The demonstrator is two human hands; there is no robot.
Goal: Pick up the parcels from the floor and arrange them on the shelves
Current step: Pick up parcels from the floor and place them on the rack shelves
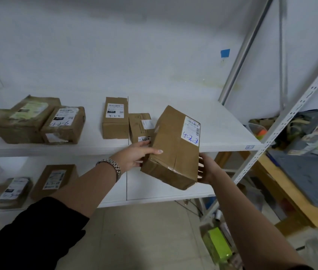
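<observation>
I hold a brown cardboard parcel (pixel 173 149) with a white label marked in blue, tilted over the front edge of the upper white shelf (pixel 222 133). My left hand (pixel 134 156) grips its left side with the thumb on top. My right hand (pixel 205 168) supports its right lower edge with fingers behind it. Just behind stand a small box labelled 4013 (pixel 140 126) and an upright box (pixel 115 118). Further left on the shelf lie a taped box (pixel 63 125) and flatter parcels (pixel 27 117).
The lower shelf (pixel 154 191) carries two parcels (pixel 54 180) at the left. A perforated white upright (pixel 282 123) frames the right end. Beyond it a wooden table (pixel 290 191) holds a grey mat and clutter. A green box (pixel 217 244) lies on the tiled floor.
</observation>
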